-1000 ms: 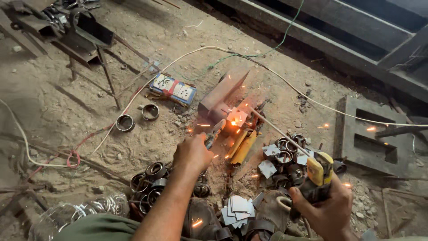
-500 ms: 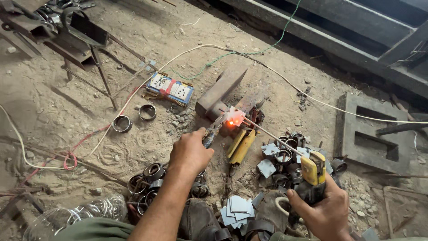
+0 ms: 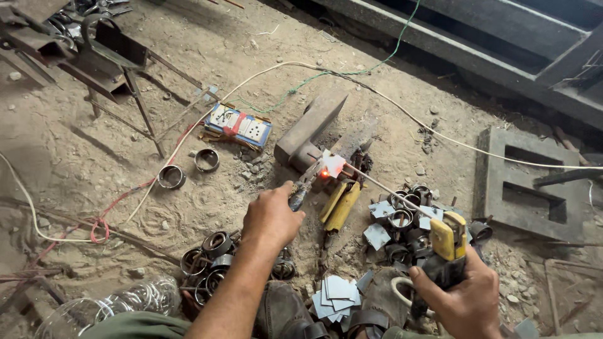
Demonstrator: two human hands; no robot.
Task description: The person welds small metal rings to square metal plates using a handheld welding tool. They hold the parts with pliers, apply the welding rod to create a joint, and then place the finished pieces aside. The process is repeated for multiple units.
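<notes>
The left hand (image 3: 271,216) is clenching pliers (image 3: 300,191) that are pinching a glowing plate (image 3: 331,166) at one o'clock; the right hand (image 3: 466,296) is gripping a yellow electrode holder (image 3: 447,242); a blue-and-white socket box (image 3: 239,127) is lying at eleven o'clock

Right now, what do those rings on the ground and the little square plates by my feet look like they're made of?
The rings look like steel: dull grey, thin-walled, rust-tinged. The square plates seem to be cut sheet metal, pale grey and flat with a matte sheen, possibly galvanised. The glowing spot on the small plate also suggests metal.
</notes>
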